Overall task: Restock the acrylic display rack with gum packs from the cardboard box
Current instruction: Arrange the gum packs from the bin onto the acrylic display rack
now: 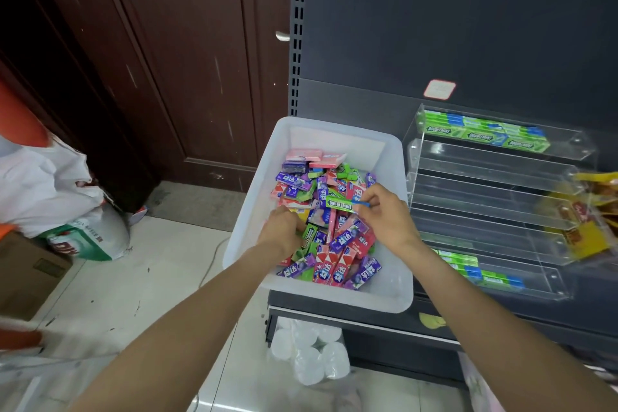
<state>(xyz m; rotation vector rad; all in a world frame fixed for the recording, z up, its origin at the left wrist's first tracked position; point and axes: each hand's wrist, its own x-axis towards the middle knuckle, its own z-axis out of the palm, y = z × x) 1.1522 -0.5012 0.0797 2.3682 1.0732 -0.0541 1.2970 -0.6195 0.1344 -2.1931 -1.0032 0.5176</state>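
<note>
The left hand (282, 227) is dug into the gum pile with fingers curled, its hold hidden; a green gum pack (341, 205) is pinched by the right hand (384, 211).

The packs are kept in a white bin (254, 211), not a cardboard box, just left of the clear rack (495, 201). Green packs (485, 135) are seen on its far and near rows; the middle rows are bare. The pack is held only at one end, so it could be dropped.
</note>
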